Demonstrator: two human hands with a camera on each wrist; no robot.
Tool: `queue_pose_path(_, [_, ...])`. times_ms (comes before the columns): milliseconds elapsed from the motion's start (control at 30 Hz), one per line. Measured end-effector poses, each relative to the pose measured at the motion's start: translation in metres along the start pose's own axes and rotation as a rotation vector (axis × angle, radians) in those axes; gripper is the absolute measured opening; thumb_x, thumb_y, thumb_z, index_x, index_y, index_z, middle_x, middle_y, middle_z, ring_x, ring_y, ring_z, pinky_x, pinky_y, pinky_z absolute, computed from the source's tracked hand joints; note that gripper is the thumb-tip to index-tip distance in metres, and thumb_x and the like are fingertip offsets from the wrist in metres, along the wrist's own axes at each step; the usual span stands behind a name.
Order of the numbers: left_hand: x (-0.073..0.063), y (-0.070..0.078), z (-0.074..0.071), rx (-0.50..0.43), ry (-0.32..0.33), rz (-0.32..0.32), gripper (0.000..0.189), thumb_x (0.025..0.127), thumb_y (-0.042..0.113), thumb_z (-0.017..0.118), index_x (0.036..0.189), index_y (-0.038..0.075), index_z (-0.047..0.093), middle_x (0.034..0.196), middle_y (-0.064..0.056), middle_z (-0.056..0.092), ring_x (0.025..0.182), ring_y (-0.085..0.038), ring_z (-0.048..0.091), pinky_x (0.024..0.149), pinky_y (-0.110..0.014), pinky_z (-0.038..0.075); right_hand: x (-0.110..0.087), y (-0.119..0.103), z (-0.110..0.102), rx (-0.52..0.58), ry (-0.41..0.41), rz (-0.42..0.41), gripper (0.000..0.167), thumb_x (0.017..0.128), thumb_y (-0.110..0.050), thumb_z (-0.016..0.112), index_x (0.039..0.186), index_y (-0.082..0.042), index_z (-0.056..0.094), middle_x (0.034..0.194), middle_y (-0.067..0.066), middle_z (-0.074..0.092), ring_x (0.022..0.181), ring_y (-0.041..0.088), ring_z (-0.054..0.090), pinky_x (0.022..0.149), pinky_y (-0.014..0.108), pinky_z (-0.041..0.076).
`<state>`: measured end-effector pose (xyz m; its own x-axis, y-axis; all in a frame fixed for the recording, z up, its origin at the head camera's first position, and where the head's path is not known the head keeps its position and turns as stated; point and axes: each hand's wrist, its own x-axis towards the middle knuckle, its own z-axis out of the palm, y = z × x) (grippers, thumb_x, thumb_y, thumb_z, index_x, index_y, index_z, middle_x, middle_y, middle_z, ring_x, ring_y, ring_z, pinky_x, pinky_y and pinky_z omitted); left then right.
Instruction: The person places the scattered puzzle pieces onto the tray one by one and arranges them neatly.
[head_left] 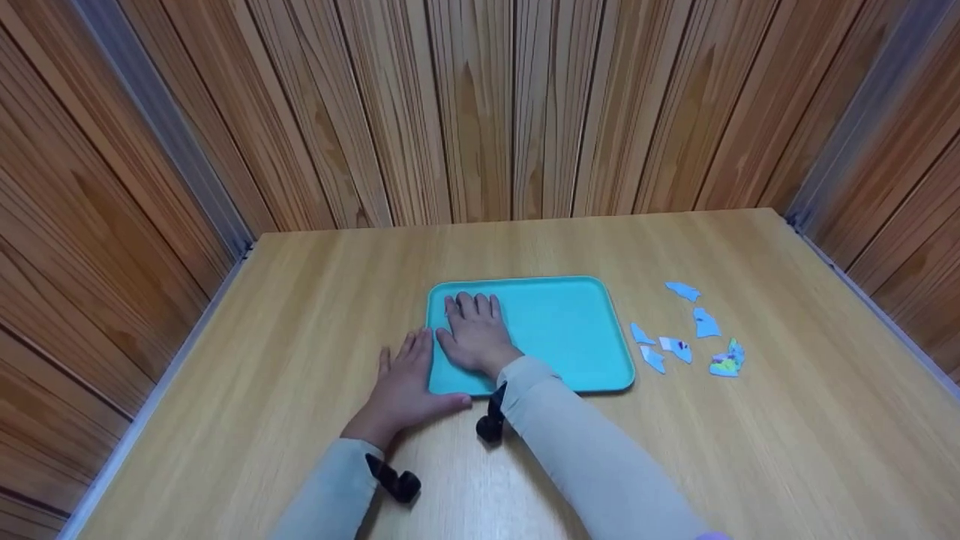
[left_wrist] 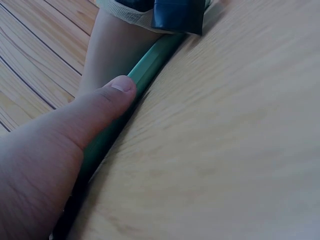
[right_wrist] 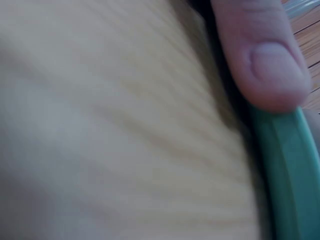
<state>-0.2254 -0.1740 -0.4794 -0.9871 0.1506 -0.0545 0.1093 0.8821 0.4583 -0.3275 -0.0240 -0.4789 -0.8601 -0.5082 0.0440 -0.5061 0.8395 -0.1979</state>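
A turquoise rectangular tray (head_left: 570, 330) lies on the wooden table. My left hand (head_left: 405, 390) is spread at its left side, fingers along the left rim and thumb stretched along the near rim. The left wrist view shows that thumb (left_wrist: 107, 102) against the tray's green side (left_wrist: 150, 62). Flat on the left part of the tray rests my right hand (head_left: 476, 337), fingers straight and pointing away; the surface beneath the palm is hidden. In the right wrist view a thumb tip (right_wrist: 277, 75) touches the tray edge (right_wrist: 292, 175).
Right of the tray several irregular light-blue flat pieces (head_left: 706, 323) lie scattered on the table (head_left: 315, 300). One multicoloured piece (head_left: 727, 360) is farthest right. Wood-panelled walls (head_left: 480, 112) stand behind and at both sides. Black wrist cameras (head_left: 490, 427) hang from both sleeves.
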Motion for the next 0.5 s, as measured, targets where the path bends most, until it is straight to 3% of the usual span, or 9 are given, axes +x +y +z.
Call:
queue_pose_path(233, [0.000,0.001,0.001,-0.011,-0.006,-0.001,0.130,0.071,0.091,0.057,0.163,0.016,0.002,0.170,-0.002,0.005,0.156,-0.025,-0.002,0.120,-0.056,-0.012,-0.001,-0.001,0.001,0.006,0.011,0.007,0.067,0.107,-0.051,0.028,0.163,-0.014,0.020,0.164,0.012,0.024,0.150,0.037,0.018,0.122,0.058,0.004])
queue_pose_path(500, [0.000,-0.001,-0.003,-0.025,-0.034,-0.017,0.130,0.072,0.089,0.058,0.163,0.015,0.001,0.170,-0.005,0.005,0.156,-0.027,-0.003,0.120,-0.055,-0.015,-0.016,0.015,-0.011,0.168,0.040,0.004,0.067,0.107,-0.054,0.030,0.163,-0.021,0.018,0.168,0.018,0.012,0.153,0.042,0.008,0.121,0.061,-0.002])
